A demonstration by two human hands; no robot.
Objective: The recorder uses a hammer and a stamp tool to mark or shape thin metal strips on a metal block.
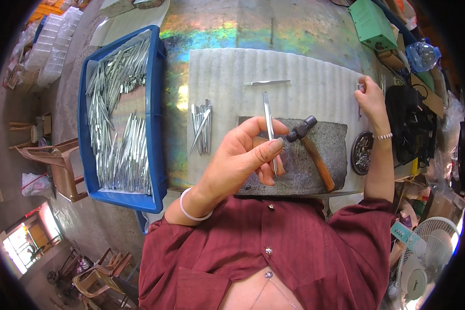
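Observation:
My left hand (248, 150) is raised over the grey stone block (328, 142), its thumb and fingers pinching a slim silvery metal piece (268, 116) that stands roughly upright. On the block lies a hammer (315, 157) with a dark head and wooden handle. Out at the right edge of the white foam sheet (315, 85), my right hand (371, 101) is closed with its fingertips together; what they hold is too small to make out. Another slim metal piece (266, 82) lies crosswise on the foam. A small bunch of metal pieces (201, 129) rests left of my left hand.
A blue tray (157, 113) on the left holds many slim metal pieces. Beside my right forearm sits a dark oval dish (355, 155) of small metal parts. Farther right are a green box (373, 25), a plastic bottle (422, 56) and a fan (423, 258).

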